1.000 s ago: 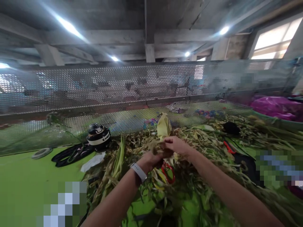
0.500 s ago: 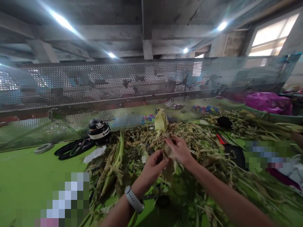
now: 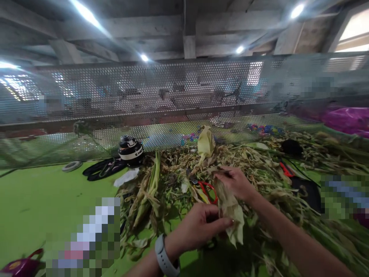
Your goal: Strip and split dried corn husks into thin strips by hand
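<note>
A pale, dried corn husk (image 3: 235,215) hangs between my two hands. My right hand (image 3: 240,184) pinches its upper end between thumb and fingers. Lower down, my left hand (image 3: 198,227), with a grey watch on the wrist, has its thumb and fingers closed on the husk's edge. Red-handled scissors (image 3: 212,194) lie just beyond my left hand, their blades partly covered by husk. Behind them a broad yellowish husk (image 3: 206,144) stands up from the heap of dry leaves (image 3: 170,165). Green husk strips (image 3: 154,177) lie left of the scissors.
A black container with a white band (image 3: 131,152) stands near the perforated screen (image 3: 161,96). To its left are a dark strap-like bundle (image 3: 100,169) and a tape roll (image 3: 72,166). A red-handled tool (image 3: 286,169) lies on the right. Green surface (image 3: 66,200) shows at left.
Both hands have come nearer and slightly right, away from the upright yellowish husk. The husk between them is now stretched out lengthwise, and the scissors' red handles have come into sight.
</note>
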Action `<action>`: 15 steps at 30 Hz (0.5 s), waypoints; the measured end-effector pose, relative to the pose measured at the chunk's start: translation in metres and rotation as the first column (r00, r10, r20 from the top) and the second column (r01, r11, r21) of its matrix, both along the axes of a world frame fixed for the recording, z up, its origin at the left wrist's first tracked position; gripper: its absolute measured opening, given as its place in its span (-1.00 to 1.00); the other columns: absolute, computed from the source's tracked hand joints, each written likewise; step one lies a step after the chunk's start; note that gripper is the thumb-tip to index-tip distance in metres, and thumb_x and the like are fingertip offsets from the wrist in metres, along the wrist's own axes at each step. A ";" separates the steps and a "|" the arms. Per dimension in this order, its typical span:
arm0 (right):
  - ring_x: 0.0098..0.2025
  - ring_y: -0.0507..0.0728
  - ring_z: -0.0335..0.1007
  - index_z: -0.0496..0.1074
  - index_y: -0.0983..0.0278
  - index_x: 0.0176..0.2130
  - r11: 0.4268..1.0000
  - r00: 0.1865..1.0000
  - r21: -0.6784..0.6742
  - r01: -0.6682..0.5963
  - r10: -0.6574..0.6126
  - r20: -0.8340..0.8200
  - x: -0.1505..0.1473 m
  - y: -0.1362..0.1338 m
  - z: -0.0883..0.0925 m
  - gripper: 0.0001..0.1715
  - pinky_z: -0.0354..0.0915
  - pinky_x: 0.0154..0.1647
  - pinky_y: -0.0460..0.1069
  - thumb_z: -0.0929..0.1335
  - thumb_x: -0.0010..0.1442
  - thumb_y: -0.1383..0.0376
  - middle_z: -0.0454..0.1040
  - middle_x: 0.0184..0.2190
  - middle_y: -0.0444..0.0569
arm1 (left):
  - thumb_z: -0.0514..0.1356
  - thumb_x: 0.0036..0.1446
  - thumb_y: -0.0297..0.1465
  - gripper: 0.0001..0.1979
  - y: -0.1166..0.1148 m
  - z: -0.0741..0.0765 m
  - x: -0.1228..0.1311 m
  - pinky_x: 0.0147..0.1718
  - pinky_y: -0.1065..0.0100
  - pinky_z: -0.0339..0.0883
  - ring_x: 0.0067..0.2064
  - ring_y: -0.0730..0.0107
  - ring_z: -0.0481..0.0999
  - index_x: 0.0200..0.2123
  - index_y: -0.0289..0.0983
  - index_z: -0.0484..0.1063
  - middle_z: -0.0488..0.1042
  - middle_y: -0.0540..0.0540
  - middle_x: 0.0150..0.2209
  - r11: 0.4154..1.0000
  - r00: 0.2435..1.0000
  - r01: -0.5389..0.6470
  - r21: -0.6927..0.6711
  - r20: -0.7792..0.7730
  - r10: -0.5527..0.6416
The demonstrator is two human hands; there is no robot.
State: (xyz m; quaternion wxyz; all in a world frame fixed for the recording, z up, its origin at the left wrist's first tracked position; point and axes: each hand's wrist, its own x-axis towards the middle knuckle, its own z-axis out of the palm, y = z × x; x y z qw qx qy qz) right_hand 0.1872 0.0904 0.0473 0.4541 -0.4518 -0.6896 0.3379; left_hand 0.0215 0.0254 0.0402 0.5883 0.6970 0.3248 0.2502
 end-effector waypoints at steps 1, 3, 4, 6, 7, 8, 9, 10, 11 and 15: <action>-0.52 0.03 0.31 0.45 0.30 -0.46 0.997 1.000 -0.080 -0.015 0.013 -0.029 0.005 0.003 0.001 -0.81 0.17 -0.51 -0.11 0.34 0.00 0.20 0.45 -0.57 -0.15 | 0.14 0.06 -0.16 -0.64 -0.001 0.003 -0.002 -0.54 0.49 0.07 -0.53 0.56 0.19 -0.55 -0.35 0.39 0.28 0.04 -0.59 0.998 1.000 -0.010 0.061 -0.017 0.011; -0.64 -0.02 0.21 0.45 0.29 -0.44 0.963 0.997 -0.267 -0.024 0.003 -0.077 0.015 0.010 0.002 -0.78 0.07 -0.64 -0.14 0.38 -0.05 0.17 0.38 -0.66 -0.20 | 0.15 0.07 -0.18 -0.68 0.002 0.008 -0.010 -0.46 0.48 0.15 -0.46 0.50 0.29 -0.44 -0.35 0.47 0.38 -0.02 -0.52 0.981 0.998 -0.065 0.182 -0.016 0.069; -0.70 -0.05 0.13 0.45 0.29 -0.44 0.938 0.996 -0.346 -0.009 -0.024 -0.090 0.020 0.014 0.003 -0.77 0.01 -0.69 -0.15 0.40 -0.07 0.17 0.33 -0.71 -0.24 | 0.14 0.08 -0.20 -0.69 0.005 0.009 -0.014 -0.41 0.46 0.19 -0.41 0.46 0.34 -0.38 -0.35 0.50 0.44 -0.05 -0.47 0.972 0.995 -0.098 0.214 -0.001 0.101; -0.77 -0.08 0.04 0.41 0.29 -0.51 0.911 0.980 -0.409 0.053 -0.126 -0.152 0.029 0.020 0.004 -0.76 -0.04 -0.75 -0.16 0.43 -0.10 0.17 0.23 -0.80 -0.27 | 0.12 0.10 -0.22 -0.69 0.014 0.008 -0.023 -0.34 0.43 0.25 -0.35 0.39 0.41 -0.31 -0.35 0.50 0.51 -0.11 -0.39 0.970 0.989 -0.148 0.194 0.026 0.146; -0.77 -0.08 0.06 0.38 0.29 -0.54 0.910 0.958 -0.405 0.093 -0.193 -0.213 0.033 0.023 0.005 -0.76 0.00 -0.76 -0.16 0.44 -0.10 0.18 0.24 -0.80 -0.26 | 0.10 0.11 -0.23 -0.69 0.020 0.006 -0.028 -0.33 0.41 0.27 -0.34 0.37 0.44 -0.33 -0.36 0.50 0.52 -0.14 -0.39 0.974 0.987 -0.163 0.159 0.029 0.160; -0.75 -0.06 0.13 0.36 0.28 -0.54 0.912 0.927 -0.390 0.126 -0.249 -0.282 0.035 0.024 0.006 -0.76 0.07 -0.74 -0.15 0.44 -0.09 0.19 0.30 -0.77 -0.23 | 0.09 0.12 -0.23 -0.69 0.025 0.003 -0.032 -0.33 0.40 0.29 -0.35 0.36 0.45 -0.35 -0.36 0.50 0.53 -0.15 -0.40 0.977 0.985 -0.173 0.127 0.032 0.170; -0.69 -0.03 0.23 0.36 0.28 -0.52 0.916 0.893 -0.372 0.147 -0.285 -0.349 0.036 0.025 0.007 -0.79 0.18 -0.69 -0.14 0.43 -0.09 0.22 0.39 -0.69 -0.18 | 0.09 0.12 -0.22 -0.68 0.031 -0.001 -0.036 -0.34 0.40 0.30 -0.37 0.36 0.46 -0.37 -0.36 0.49 0.53 -0.15 -0.42 0.973 0.980 -0.201 0.118 0.030 0.198; -0.61 0.00 0.34 0.37 0.26 -0.46 0.920 0.860 -0.358 0.158 -0.306 -0.408 0.036 0.025 0.009 -0.82 0.27 -0.61 -0.12 0.43 -0.08 0.25 0.47 -0.57 -0.13 | 0.08 0.12 -0.23 -0.69 0.036 -0.004 -0.040 -0.35 0.41 0.31 -0.38 0.37 0.47 -0.38 -0.35 0.48 0.53 -0.14 -0.43 0.965 0.973 -0.230 0.127 0.021 0.229; -0.52 0.03 0.41 0.37 0.24 -0.38 0.922 0.836 -0.351 0.162 -0.318 -0.448 0.036 0.025 0.010 -0.80 0.34 -0.52 -0.10 0.42 -0.08 0.28 0.52 -0.45 -0.10 | 0.08 0.13 -0.23 -0.69 0.040 -0.007 -0.045 -0.35 0.41 0.32 -0.39 0.38 0.48 -0.39 -0.35 0.48 0.53 -0.13 -0.44 0.956 0.967 -0.252 0.151 0.001 0.255; -0.42 0.06 0.46 0.36 0.22 -0.16 0.899 0.853 -0.413 0.144 -0.325 -0.409 0.031 0.023 0.008 -0.61 0.39 -0.38 -0.07 0.40 -0.06 0.34 0.54 -0.34 -0.07 | 0.02 0.16 -0.25 -0.70 0.064 -0.007 -0.068 -0.39 0.45 0.34 -0.38 0.41 0.50 -0.35 -0.29 0.48 0.55 -0.07 -0.42 0.851 0.863 -0.267 0.452 -0.282 0.420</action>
